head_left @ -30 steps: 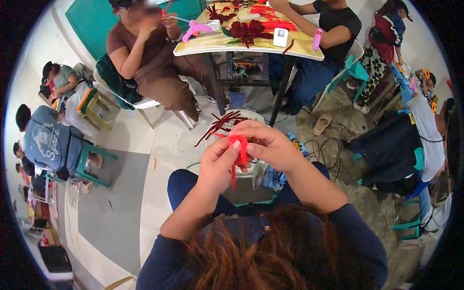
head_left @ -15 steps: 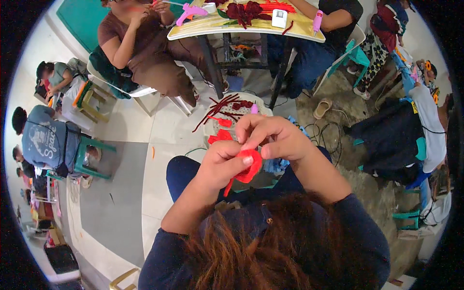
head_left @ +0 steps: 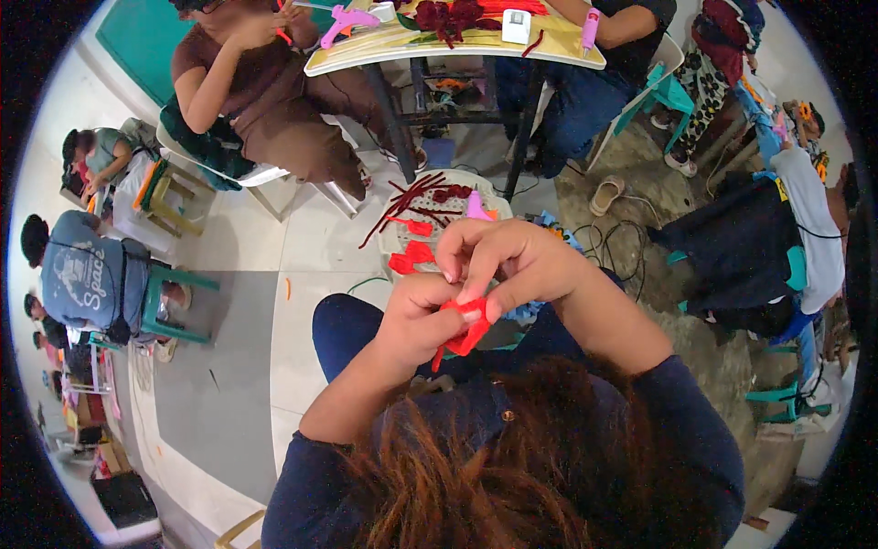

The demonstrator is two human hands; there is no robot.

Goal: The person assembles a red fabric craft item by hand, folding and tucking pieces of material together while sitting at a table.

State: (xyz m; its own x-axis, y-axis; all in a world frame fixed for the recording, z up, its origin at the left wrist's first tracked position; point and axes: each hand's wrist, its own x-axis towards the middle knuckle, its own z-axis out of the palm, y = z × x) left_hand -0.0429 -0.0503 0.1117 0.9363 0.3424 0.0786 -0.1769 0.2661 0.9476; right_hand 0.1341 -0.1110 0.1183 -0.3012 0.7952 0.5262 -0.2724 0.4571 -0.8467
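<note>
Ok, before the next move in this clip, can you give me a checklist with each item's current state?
1. Red piece held by the left hand: ok, thumb pressed on it.
2. Right hand at the work: ok, fingertips at the piece's upper edge.
3. Piece's folds or joins sound: cannot tell, fingers cover much of it.
4. Loose red pieces on the white perforated top: ok, beyond the left hand.
5. Dark red stems all within that top: not ok, some poke past its left edge.
6. Pink tool fully in view: not ok, the right hand hides part.
</note>
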